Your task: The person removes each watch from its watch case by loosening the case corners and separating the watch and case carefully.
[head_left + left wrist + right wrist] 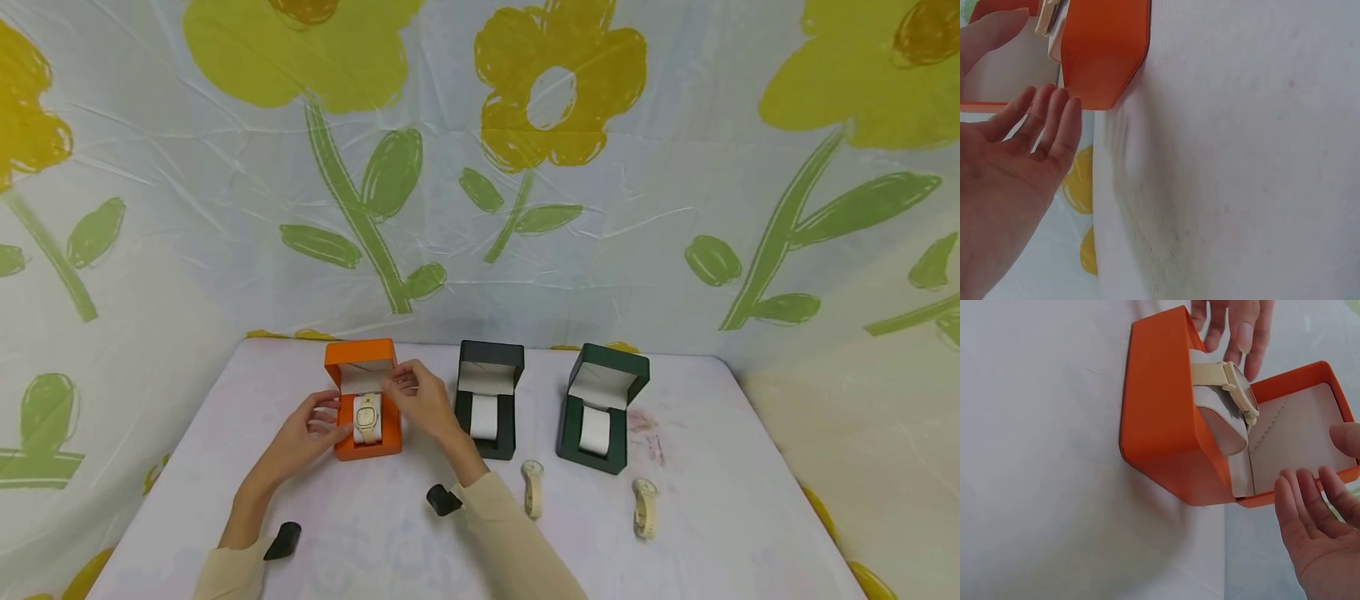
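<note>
An orange watch box stands with its lid raised. Inside, a cream-banded watch is wrapped around a white cushion. At the box's left side is my left hand, thumb over the box and fingers spread along that side; the left wrist view shows its palm with nothing in it. By the right edge of the lid is my right hand, its fingers loosely bent beside the rim. Whether its fingertips touch the lid I cannot tell.
To the right stand a black watch box and a dark green watch box, lids up, each with a bare white cushion. Two cream watches lie on the table in front. A flower-printed cloth hangs behind.
</note>
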A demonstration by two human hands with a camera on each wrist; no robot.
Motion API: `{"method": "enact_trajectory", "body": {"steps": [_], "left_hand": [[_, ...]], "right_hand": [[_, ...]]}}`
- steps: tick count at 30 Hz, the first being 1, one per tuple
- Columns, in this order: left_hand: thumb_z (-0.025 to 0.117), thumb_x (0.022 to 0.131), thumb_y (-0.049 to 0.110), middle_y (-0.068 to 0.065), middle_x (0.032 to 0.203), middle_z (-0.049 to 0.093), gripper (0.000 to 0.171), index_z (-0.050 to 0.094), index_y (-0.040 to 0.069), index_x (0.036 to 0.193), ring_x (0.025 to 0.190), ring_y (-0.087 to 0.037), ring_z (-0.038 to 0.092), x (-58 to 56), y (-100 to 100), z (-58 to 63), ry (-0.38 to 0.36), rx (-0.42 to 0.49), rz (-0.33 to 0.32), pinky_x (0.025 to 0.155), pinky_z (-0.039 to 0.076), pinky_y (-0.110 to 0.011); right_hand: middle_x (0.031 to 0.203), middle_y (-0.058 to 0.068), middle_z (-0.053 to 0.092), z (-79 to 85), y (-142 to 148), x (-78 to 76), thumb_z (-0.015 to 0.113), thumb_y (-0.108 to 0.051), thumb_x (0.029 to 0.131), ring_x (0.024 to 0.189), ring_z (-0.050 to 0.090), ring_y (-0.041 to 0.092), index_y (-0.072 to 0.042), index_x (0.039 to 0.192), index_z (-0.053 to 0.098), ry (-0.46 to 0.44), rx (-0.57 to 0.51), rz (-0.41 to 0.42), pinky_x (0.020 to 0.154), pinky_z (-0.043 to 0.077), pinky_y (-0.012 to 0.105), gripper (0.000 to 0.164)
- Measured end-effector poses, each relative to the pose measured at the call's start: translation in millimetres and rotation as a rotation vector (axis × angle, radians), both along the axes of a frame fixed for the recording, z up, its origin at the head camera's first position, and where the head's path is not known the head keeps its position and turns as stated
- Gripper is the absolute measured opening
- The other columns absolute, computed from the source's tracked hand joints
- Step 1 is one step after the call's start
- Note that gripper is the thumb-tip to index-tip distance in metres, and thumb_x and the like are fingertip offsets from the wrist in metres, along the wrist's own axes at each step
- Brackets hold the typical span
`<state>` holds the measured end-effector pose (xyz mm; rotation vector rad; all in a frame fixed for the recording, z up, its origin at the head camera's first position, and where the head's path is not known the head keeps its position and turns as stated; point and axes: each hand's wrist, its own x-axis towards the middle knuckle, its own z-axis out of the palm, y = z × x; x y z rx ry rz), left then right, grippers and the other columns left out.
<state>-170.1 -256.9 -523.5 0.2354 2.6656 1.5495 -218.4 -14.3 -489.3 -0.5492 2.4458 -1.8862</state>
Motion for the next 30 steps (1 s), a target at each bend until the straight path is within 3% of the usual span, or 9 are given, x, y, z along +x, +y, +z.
{"method": "enact_trajectory", "body": {"steps": [5,13,20,30], "left_hand": [[0.078,0.094,0.026,-0.018,0.129,0.059,0.066,0.047,-0.001,0.146,0.107,-0.029,0.058,1.8,4.9,3.8,0.069,0.003,-0.012,0.087,0.052,-0.018],[0.080,0.092,0.025,-0.016,0.131,0.060,0.068,0.048,0.001,0.147,0.111,-0.030,0.058,2.2,9.5,1.7,0.090,-0.002,-0.035,0.093,0.052,-0.025],[0.082,0.090,0.025,-0.015,0.129,0.061,0.070,0.048,0.001,0.146,0.112,-0.030,0.057,1.0,14.7,1.2,0.120,-0.025,-0.051,0.093,0.051,-0.022],[0.086,0.086,0.013,-0.019,0.127,0.057,0.070,0.050,-0.004,0.143,0.105,-0.028,0.055,0.8,20.4,4.2,0.177,-0.050,-0.082,0.089,0.052,-0.031]], "right_hand": [[0.111,0.018,0.067,-2.6,-0.9,2.6,0.070,-0.013,0.098,0.101,0.066,0.031,0.007,0.121,0.061,0.013,-0.025,0.040,0.096,0.055,0.050,0.031],[0.117,0.024,0.066,-7.0,-2.6,7.8,0.072,-0.009,0.096,0.103,0.066,0.033,0.007,0.124,0.061,0.025,0.041,0.089,0.095,0.056,0.045,0.034],[0.121,0.022,0.063,-11.7,-4.0,13.3,0.074,-0.005,0.095,0.105,0.064,0.037,0.007,0.129,0.059,0.066,0.119,0.115,0.094,0.056,0.045,0.039],[0.119,0.018,0.061,-15.8,-5.8,18.3,0.077,-0.008,0.093,0.104,0.059,0.029,0.001,0.132,0.059,0.097,0.267,0.139,0.091,0.054,0.031,0.044]]}}
